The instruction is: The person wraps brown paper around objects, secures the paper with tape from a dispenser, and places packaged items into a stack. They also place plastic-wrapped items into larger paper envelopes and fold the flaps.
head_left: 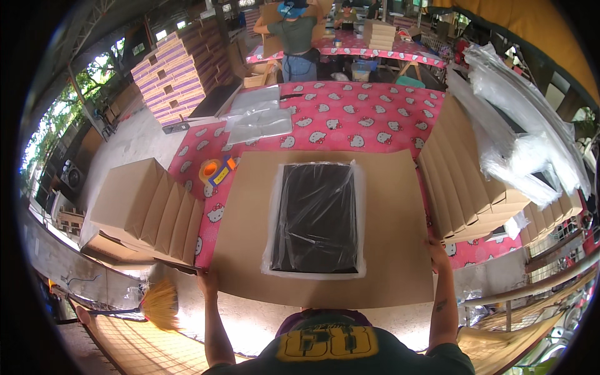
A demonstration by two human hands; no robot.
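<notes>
At opposite edges of flat cardboard sheet [392,219]: left hand [207,280], right hand [439,253]; cannot tell closure or hold. Atop: black rectangular panel [315,234], crinkled clear plastic [360,240].

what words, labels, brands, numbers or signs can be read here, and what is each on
Print is located here, not copied:
Dark green shirt: large yellow characters, with smaller lettering above, too small to read.
Tape dispenser: tiny print on yellow, too small to read surely.
Purple-banded cartons: any print too small to read.
Cardboard sheet and plastic-wrapped black panel: none visible.
</notes>
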